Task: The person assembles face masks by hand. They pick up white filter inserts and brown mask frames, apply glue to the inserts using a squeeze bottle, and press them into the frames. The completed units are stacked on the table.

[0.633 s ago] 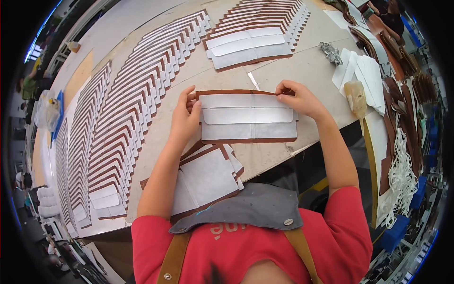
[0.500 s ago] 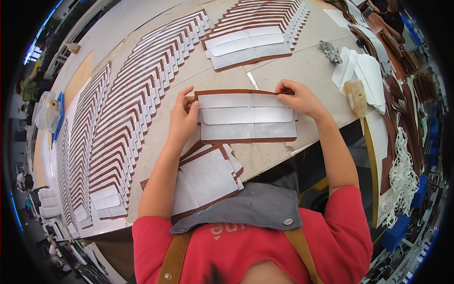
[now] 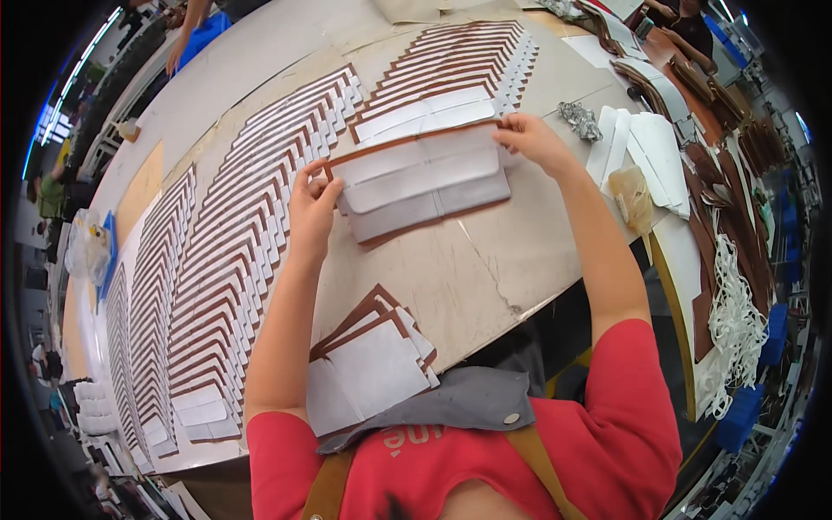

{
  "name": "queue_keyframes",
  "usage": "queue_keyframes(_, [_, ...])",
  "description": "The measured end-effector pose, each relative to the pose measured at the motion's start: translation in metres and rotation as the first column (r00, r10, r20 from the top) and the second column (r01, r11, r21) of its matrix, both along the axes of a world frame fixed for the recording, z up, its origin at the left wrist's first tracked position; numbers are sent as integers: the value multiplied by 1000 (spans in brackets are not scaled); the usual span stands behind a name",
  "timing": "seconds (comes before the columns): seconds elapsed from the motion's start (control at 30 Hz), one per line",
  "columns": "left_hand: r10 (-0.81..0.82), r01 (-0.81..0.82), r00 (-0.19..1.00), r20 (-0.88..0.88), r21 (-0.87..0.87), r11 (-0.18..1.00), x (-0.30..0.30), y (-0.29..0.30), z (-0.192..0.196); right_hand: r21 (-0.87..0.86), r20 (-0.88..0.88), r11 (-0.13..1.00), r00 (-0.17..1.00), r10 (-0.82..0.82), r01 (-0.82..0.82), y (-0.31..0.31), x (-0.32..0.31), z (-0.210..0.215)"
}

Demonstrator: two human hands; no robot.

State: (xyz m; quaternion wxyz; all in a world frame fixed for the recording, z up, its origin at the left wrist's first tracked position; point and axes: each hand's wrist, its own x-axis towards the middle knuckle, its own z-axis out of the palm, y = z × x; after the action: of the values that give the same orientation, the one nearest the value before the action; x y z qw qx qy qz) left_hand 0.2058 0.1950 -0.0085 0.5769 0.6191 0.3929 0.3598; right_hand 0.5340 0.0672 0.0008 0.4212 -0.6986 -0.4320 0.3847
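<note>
A brown leather panel with a white lining and a flap-like strip point(image 3: 425, 182) is held by its far edge between my two hands. My left hand point(image 3: 314, 208) pinches the left corner, and my right hand point(image 3: 530, 143) grips the right one. The panel tilts slightly and partly covers the front of a slanting row of similar overlapping panels point(image 3: 438, 65). Nearer my body, a loose stack of such panels point(image 3: 368, 368) lies under the apron's edge. More overlapping rows point(image 3: 260, 195) run along the left of the table.
To the right are crumpled foil point(image 3: 579, 120), white sheets point(image 3: 663, 152), a yellowish block point(image 3: 631, 198), brown leather strips point(image 3: 737, 195) and tangled white cord point(image 3: 735, 325). A plastic bag point(image 3: 85, 243) sits far left. Another person's arm point(image 3: 184, 43) shows at the upper left.
Both hands have carried the panel away from my body and a little left, toward the front of the far row. The panel has tilted, and the near stack shows more fully.
</note>
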Motion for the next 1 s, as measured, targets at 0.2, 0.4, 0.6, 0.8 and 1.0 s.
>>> queue_keyframes(0.2, [117,-73,980,-163,257,964,44,39,-19,186,34,945,960,-278,267,67,25,-27])
queue_keyframes(0.4, [164,-25,917,-364,358,933,57,44,-26,182,302,914,864,-404,364,76,28,-39])
queue_keyframes(0.6, [188,3,892,-412,421,907,56,45,-25,180,257,931,899,-356,317,74,29,-38])
queue_keyframes(0.8, [195,26,854,-481,416,909,60,41,-13,214,387,946,868,-310,243,70,20,-38])
queue_keyframes(1.0, [257,144,747,-613,527,838,65,41,-15,409,843,912,373,-388,23,66,11,-59])
